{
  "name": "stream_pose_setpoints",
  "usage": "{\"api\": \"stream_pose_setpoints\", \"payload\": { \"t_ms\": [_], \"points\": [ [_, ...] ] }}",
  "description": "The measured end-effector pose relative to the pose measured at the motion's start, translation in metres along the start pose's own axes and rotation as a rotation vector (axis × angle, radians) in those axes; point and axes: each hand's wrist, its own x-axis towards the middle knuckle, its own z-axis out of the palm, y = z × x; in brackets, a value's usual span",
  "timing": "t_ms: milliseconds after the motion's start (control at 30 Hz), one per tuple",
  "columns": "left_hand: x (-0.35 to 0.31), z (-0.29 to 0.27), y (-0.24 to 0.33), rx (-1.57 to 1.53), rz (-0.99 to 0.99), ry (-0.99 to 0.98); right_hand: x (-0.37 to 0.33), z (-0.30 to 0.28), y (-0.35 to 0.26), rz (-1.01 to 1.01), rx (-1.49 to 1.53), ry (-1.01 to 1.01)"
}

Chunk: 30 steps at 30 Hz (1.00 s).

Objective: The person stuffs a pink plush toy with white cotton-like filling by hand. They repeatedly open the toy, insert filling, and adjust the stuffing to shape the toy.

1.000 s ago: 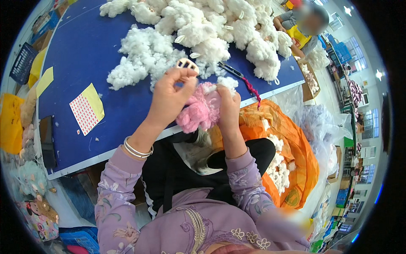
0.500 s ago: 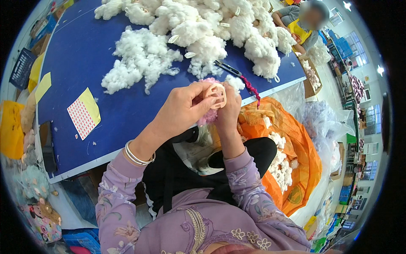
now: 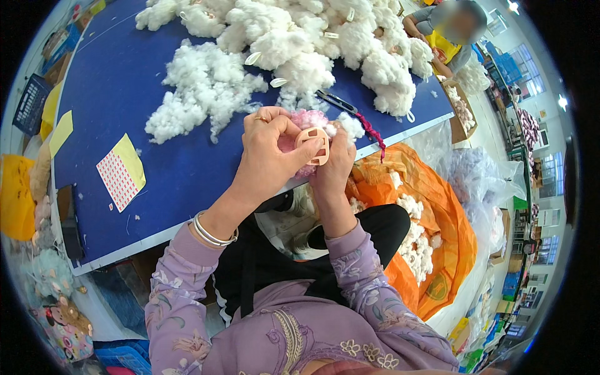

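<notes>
Close to the table's near edge, both my hands are closed round a pink fluffy plush piece (image 3: 307, 119). A peach-coloured plastic piece (image 3: 321, 155), rounded with cut-out slots, lies against the plush. My left hand (image 3: 265, 150) presses its thumb on the plastic piece, while its other fingers curl behind the plush. My right hand (image 3: 333, 165) grips the plush from the other side, its fingers partly hidden. A tuft of white stuffing (image 3: 351, 127) shows beside the right fingertips. Just beyond lie dark thread snips (image 3: 336, 100) with a magenta wrapped cord (image 3: 371, 134).
White fluffy plush pieces (image 3: 281, 47) and loose stuffing (image 3: 200, 84) cover the far side of the blue table (image 3: 181, 169). A sticker sheet (image 3: 120, 178) lies at left. An orange sack (image 3: 453, 234) with white pieces stands right of my knee. A person (image 3: 444, 40) sits far right.
My left hand has shifted slightly left, its fingers raised and spread further over the plush. The plastic piece has moved slightly left and down, and more pink plush shows above it.
</notes>
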Motion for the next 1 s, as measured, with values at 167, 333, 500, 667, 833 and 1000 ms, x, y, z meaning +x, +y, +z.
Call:
{"api": "stream_pose_setpoints", "payload": {
  "t_ms": [167,333,500,667,833,1000],
  "points": [
    [0.001,0.003,-0.007,-0.42,-0.256,-0.089,0.0,0.005,-0.009,0.008,0.072,-0.028],
    [0.007,-0.008,-0.009,-0.809,-0.551,-0.465,0.001,-0.002,-0.018,-0.229,-0.442,-0.1],
    [0.001,-0.004,-0.006,-0.983,-0.559,-0.292,0.002,0.015,-0.045,0.292,0.215,-0.091],
    [0.0,-0.003,-0.007,-0.907,-0.498,-0.118,0.0,0.002,-0.047,0.314,-0.05,-0.409],
    [-0.001,0.001,-0.009,-1.129,-0.522,-0.201,0.004,-0.004,-0.044,0.258,-0.032,-0.394],
    [0.001,-0.006,-0.001,-1.387,-0.589,-0.26,-0.002,0.008,-0.059,0.252,0.047,-0.34]
  ]
}}
